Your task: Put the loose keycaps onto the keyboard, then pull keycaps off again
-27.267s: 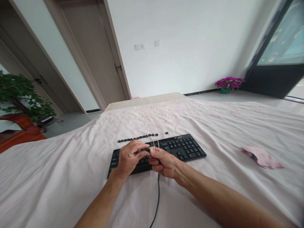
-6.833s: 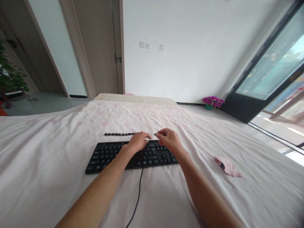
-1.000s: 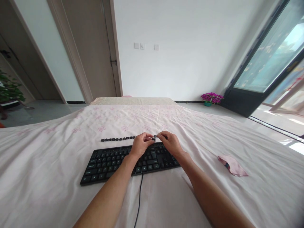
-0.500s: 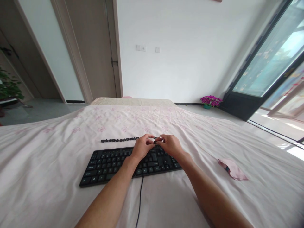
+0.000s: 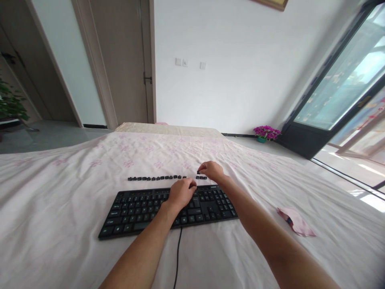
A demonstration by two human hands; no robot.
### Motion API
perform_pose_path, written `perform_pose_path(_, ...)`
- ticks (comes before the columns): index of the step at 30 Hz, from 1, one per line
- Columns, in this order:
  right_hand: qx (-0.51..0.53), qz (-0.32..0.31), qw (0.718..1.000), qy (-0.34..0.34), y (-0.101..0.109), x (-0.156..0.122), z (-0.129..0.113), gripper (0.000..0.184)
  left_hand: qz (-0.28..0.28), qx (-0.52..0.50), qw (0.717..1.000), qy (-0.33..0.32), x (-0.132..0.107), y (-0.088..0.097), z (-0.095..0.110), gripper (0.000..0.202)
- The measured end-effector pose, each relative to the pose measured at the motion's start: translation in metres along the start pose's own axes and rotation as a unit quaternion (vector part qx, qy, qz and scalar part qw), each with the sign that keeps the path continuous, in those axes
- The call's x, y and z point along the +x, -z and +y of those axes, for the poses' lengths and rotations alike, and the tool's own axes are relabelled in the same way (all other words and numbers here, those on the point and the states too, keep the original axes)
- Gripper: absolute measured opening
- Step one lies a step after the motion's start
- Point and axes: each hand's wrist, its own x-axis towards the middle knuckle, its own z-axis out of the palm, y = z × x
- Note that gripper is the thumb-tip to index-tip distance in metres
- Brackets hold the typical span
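Observation:
A black keyboard lies on the bedding, its cable running toward me. My left hand is over the keyboard's back edge, thumb and fingers drawn together; what lies between them, if anything, I cannot make out. My right hand is farther back and to the right, pinching a small black keycap just above the cloth. Below it sits a short group of loose keycaps. To the left, a long row of loose keycaps lines the cloth behind the keyboard.
Pale bedding with pink flowers spreads under everything, wrinkled in places. A folded pink cloth lies to the right. Beyond the bed are a wall, a closed door, a pot of purple flowers and a glazed door.
My hands, together above the keyboard's back edge before, have come apart. The right moved back with a keycap; the left lowered slightly. The white-tipped item between the fingers no longer shows.

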Motion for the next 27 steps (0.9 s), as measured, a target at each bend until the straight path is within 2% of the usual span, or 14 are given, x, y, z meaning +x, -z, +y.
perform_pose_path(10,0.022,-0.035,0.999,0.009,-0.009,0.007,0.007,0.017,-0.007,0.024,1.000,-0.013,0.000,0.000,0.000,0.016)
perform_pose_path(19,0.044,-0.033,0.998,0.019,-0.009,0.007,0.007,0.023,-0.007,0.025,1.000,-0.015,0.000,0.001,0.000,0.015)
perform_pose_path(21,0.053,-0.012,0.998,0.019,-0.003,0.005,0.005,0.022,-0.008,0.019,1.000,-0.013,0.000,0.001,0.000,0.015)
perform_pose_path(24,0.112,0.033,0.993,0.029,0.013,-0.004,0.001,0.043,-0.008,0.011,1.000,-0.015,0.000,0.001,0.000,0.015)
perform_pose_path(27,0.173,0.069,0.979,0.077,0.034,-0.022,-0.004,0.056,-0.013,0.010,1.000,-0.022,0.001,0.001,0.000,0.014)
